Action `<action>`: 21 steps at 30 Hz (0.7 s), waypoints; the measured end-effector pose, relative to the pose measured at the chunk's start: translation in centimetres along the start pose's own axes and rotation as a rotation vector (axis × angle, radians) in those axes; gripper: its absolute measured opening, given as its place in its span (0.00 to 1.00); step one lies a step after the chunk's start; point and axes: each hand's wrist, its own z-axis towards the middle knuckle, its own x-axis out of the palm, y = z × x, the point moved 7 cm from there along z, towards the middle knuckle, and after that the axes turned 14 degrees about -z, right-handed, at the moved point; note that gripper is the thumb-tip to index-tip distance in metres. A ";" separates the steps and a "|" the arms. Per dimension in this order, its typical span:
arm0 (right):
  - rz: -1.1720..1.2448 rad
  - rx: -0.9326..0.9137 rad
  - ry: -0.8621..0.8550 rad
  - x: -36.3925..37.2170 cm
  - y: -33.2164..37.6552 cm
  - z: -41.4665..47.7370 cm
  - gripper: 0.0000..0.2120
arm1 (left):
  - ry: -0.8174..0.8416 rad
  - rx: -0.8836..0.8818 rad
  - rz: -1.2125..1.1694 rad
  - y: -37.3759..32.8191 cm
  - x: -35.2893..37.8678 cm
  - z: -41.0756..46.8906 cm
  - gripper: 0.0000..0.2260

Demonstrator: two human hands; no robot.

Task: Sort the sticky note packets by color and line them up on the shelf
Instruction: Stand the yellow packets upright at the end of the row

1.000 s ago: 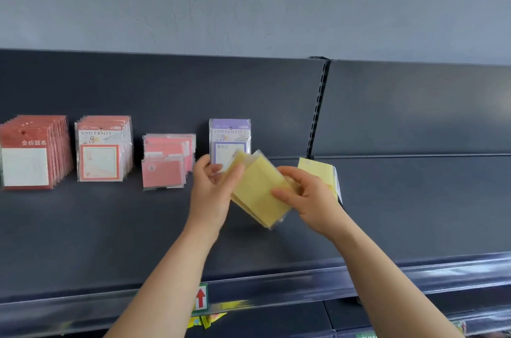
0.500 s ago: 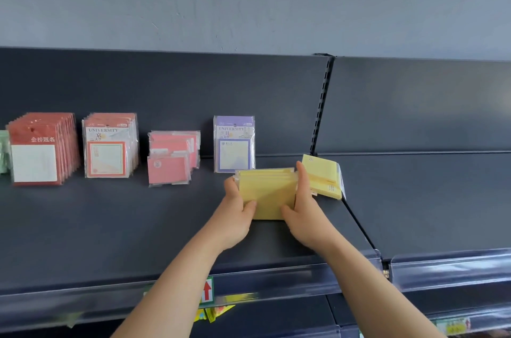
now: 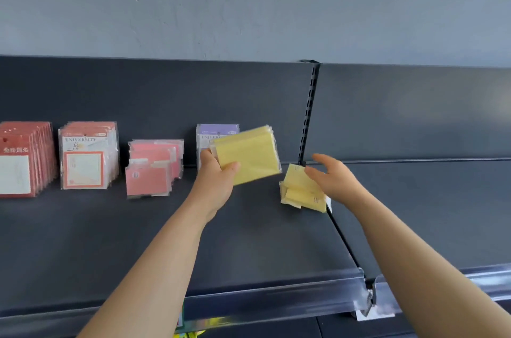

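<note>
Your left hand [image 3: 218,180] grips a stack of yellow sticky note packets [image 3: 249,156], thumb curled across its face, and holds it tilted above the shelf [image 3: 138,241]. Your right hand [image 3: 336,178] is spread with relaxed fingers at a loose yellow pile [image 3: 300,194], which lies at the stack's 4 o'clock; whether it touches is unclear. A purple packet [image 3: 217,131] stands behind the stack, partly hidden. At 9 o'clock stand pink packets [image 3: 150,172], University packets [image 3: 87,156] and red packets [image 3: 22,160].
</note>
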 end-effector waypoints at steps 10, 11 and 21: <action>0.000 -0.127 0.396 2.2 0.1 1.5 0.15 | -0.071 -0.064 0.049 0.5 3.7 4.4 0.15; -0.018 -0.155 0.406 2.4 0.5 1.0 0.16 | -0.066 -0.066 0.051 0.7 4.2 4.7 0.15; 0.193 -0.039 0.099 0.3 -1.1 4.3 0.33 | 0.102 -0.131 0.097 3.8 7.9 7.0 0.15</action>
